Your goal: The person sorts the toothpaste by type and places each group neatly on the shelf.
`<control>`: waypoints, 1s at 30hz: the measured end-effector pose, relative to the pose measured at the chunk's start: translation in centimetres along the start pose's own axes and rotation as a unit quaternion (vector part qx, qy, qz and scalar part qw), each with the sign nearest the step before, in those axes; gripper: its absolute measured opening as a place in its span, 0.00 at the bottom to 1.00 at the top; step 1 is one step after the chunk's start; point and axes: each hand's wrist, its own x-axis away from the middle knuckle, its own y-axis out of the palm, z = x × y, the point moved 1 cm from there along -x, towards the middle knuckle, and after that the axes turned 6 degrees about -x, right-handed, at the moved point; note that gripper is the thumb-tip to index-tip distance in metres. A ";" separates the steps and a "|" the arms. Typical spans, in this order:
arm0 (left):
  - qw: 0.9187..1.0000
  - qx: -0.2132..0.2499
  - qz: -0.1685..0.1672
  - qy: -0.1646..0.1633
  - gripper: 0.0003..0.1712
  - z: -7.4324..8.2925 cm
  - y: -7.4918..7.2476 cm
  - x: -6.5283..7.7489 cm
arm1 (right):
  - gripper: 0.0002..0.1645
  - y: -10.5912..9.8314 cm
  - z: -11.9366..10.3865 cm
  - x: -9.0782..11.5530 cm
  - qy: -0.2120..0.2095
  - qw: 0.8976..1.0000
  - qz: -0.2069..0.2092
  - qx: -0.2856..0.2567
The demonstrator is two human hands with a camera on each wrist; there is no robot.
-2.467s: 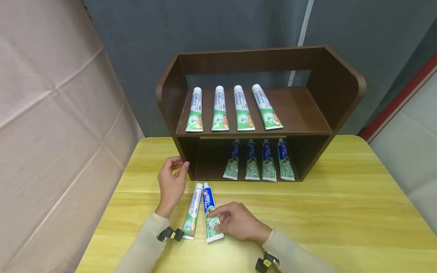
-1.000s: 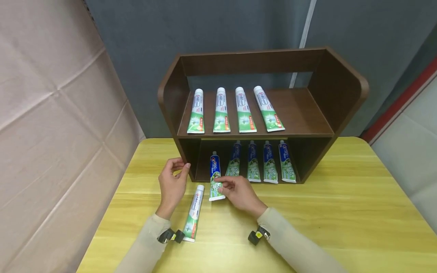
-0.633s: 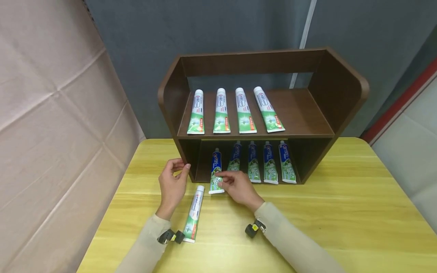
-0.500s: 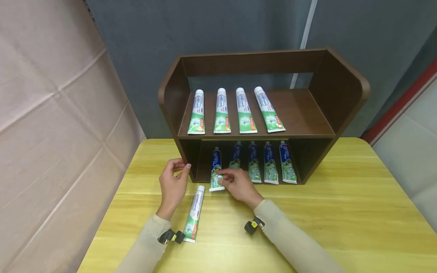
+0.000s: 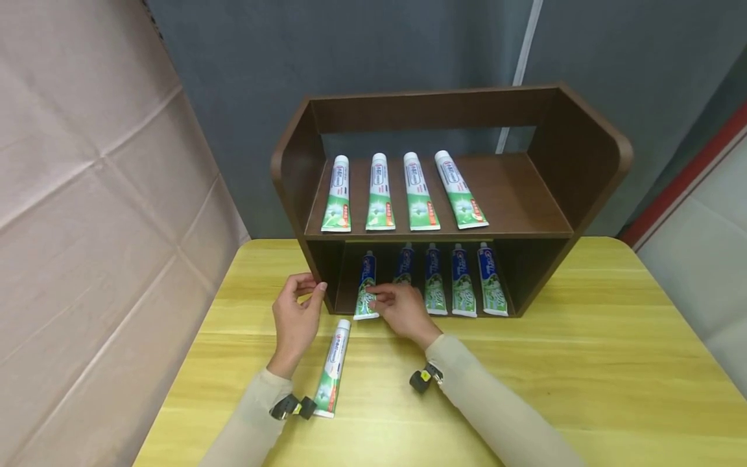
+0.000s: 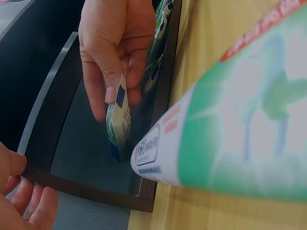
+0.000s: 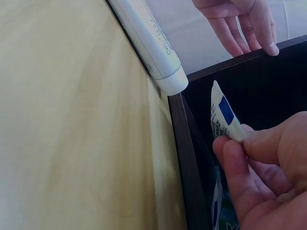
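In the head view, my right hand (image 5: 406, 312) pinches the flat lower end of a blue and green toothpaste tube (image 5: 367, 275) between thumb and fingers. The tube's cap points into the lower left compartment of a dark brown shelf (image 5: 434, 233). My left hand (image 5: 296, 321) grips the front edge of the shelf's left side panel, thumb on the inner side and fingers outside, as the left wrist view shows. Beside that hand, a white and green toothpaste tube (image 5: 333, 370) lies on the table, its cap toward the shelf.
Several blue and green tubes (image 5: 463, 285) lie side by side on the lower level, right of my right hand. Several white and green tubes (image 5: 380, 194) line the upper level. The shelf stands on a yellow wood-grain table (image 5: 560, 376) before a grey partition (image 5: 233, 97).
My right hand has taken the blue and green tube from the table beside the white one and moved it forward into the lower compartment. My left hand has stayed at the side panel.
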 end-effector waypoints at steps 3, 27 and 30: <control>1.000 -0.005 0.001 0.002 0.14 0.0 0.0 0.0 | 0.16 0.2 -0.1 -0.4 0.004 1.000 0.005 -0.001; 1.000 -0.016 0.004 0.010 0.14 -0.1 0.0 0.2 | 0.15 0.6 0.0 -2.0 0.005 1.000 0.020 0.006; 1.000 -0.017 0.004 0.007 0.13 -0.2 -0.1 0.2 | 0.18 0.5 0.0 -1.9 0.004 1.000 0.020 0.003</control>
